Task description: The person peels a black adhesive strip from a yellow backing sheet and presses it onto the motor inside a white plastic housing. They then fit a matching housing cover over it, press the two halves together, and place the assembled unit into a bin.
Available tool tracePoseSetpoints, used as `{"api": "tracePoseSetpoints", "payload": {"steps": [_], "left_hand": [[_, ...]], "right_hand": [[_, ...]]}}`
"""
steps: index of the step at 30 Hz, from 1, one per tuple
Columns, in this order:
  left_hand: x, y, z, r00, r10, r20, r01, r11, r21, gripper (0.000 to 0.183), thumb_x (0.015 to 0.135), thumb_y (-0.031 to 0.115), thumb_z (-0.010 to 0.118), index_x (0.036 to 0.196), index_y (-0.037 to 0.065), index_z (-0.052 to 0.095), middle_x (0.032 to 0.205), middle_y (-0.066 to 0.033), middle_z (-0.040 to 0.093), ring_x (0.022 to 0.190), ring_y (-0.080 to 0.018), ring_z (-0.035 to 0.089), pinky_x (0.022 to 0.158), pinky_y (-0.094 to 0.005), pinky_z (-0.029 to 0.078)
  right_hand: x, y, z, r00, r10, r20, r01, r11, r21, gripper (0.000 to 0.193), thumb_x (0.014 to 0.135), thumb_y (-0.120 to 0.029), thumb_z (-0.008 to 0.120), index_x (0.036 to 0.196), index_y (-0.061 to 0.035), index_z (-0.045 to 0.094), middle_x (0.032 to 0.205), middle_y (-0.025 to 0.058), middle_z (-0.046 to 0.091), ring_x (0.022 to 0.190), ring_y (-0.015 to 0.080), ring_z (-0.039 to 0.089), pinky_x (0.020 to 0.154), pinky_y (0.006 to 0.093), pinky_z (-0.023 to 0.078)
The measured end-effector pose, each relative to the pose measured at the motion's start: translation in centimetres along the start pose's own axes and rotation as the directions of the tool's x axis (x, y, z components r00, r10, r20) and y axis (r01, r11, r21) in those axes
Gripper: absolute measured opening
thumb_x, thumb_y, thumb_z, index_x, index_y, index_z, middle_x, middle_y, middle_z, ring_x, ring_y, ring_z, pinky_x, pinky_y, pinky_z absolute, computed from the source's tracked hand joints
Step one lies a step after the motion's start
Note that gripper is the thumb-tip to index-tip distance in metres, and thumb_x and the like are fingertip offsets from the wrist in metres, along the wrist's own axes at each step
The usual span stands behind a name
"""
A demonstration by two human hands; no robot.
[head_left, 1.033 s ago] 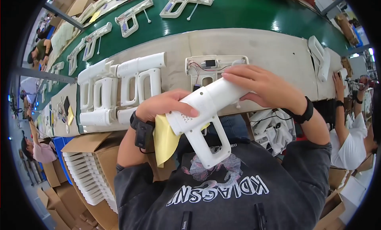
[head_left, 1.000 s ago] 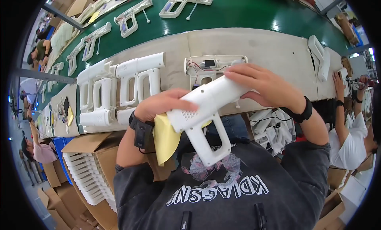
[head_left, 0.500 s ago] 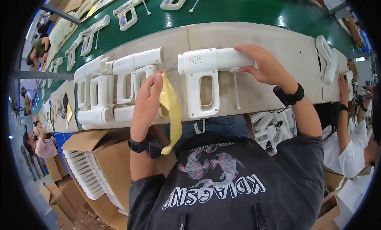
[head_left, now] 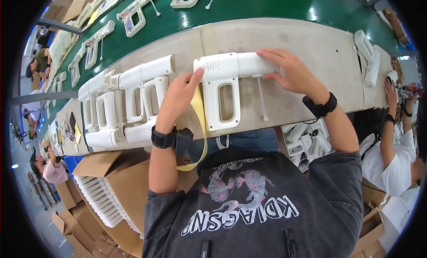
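A white gun-shaped plastic housing point(head_left: 217, 70) lies on the beige table in front of me, its loop handle toward my body and its barrel to the right. My right hand point(head_left: 291, 73) is closed around the barrel's right end. A thin white rod point(head_left: 262, 100) with a small knob hangs from beneath the barrel. At the housing's left end, my left hand point(head_left: 179, 95) has its thumb against the shell. A yellow strip point(head_left: 200, 109) is in that same hand, partly hidden by it, and droops over the table edge toward my lap.
Several similar white housings point(head_left: 147, 73) lie close together to the left. Behind runs a green belt point(head_left: 249, 11) carrying open white shells point(head_left: 133, 18). Below are a cardboard box point(head_left: 129, 187) of stacked white pieces and a container of white parts point(head_left: 307, 142). A co-worker's hand point(head_left: 391, 92) is at the right.
My left hand has moved right with the yellow strip and now touches the housing's left end. My right hand has stayed on the barrel. The view has shifted slightly.
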State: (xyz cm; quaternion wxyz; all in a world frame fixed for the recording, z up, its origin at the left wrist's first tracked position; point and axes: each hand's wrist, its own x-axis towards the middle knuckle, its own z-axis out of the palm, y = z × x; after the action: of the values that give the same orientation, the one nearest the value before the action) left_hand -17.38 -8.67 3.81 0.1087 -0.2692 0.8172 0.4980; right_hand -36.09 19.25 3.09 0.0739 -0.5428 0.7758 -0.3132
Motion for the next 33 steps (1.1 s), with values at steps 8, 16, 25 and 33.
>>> {"api": "tracePoseSetpoints", "payload": {"steps": [8,16,25,33], "left_hand": [[-1.6,1.4,-0.1,0.986,0.047,-0.159,-0.036,0.997,0.074,0.062,0.104,0.053,0.047,0.118,-0.004,0.066,0.11,-0.0229,0.066,0.104,-0.0371,0.062,0.093,-0.0378,0.046],[-0.8,0.3,0.4,0.98,0.083,-0.181,-0.065,0.993,0.098,0.064,0.103,0.054,0.05,0.122,-0.005,0.065,0.113,-0.0221,0.066,0.107,-0.0357,0.063,0.096,-0.0374,0.046],[-0.8,1.1,0.1,0.992,-0.044,-0.117,0.052,0.996,0.066,0.061,0.102,0.052,0.052,0.119,-0.005,0.067,0.114,-0.0211,0.067,0.107,-0.0341,0.063,0.097,-0.0364,0.046],[-2.3,2.0,0.4,0.969,0.121,-0.214,-0.085,0.982,0.169,0.05,0.104,0.046,0.052,0.118,0.002,0.069,0.096,-0.0176,0.061,0.09,-0.0319,0.059,0.085,-0.037,0.047]], "right_hand": [[1.3,-1.3,-1.4,0.999,-0.023,0.025,0.022,0.998,0.057,0.065,0.077,0.0,0.077,0.138,-0.0078,0.058,0.134,0.0166,0.062,0.118,0.0377,0.061,0.099,0.0418,0.052],[0.8,0.4,0.0,0.999,-0.017,0.03,0.017,1.0,0.003,0.065,0.078,0.001,0.076,0.139,-0.0081,0.058,0.136,0.0165,0.06,0.12,0.0379,0.059,0.099,0.0426,0.052],[1.0,0.3,-0.4,0.998,-0.019,0.061,0.021,1.0,-0.02,0.067,0.077,0.003,0.076,0.14,-0.0105,0.058,0.136,0.0148,0.061,0.121,0.0368,0.059,0.099,0.0422,0.052],[1.3,-0.3,-1.4,0.998,-0.056,-0.004,0.056,0.998,0.005,0.069,0.074,0.003,0.078,0.139,-0.0113,0.059,0.137,0.0138,0.061,0.119,0.036,0.06,0.099,0.0415,0.053]]}}
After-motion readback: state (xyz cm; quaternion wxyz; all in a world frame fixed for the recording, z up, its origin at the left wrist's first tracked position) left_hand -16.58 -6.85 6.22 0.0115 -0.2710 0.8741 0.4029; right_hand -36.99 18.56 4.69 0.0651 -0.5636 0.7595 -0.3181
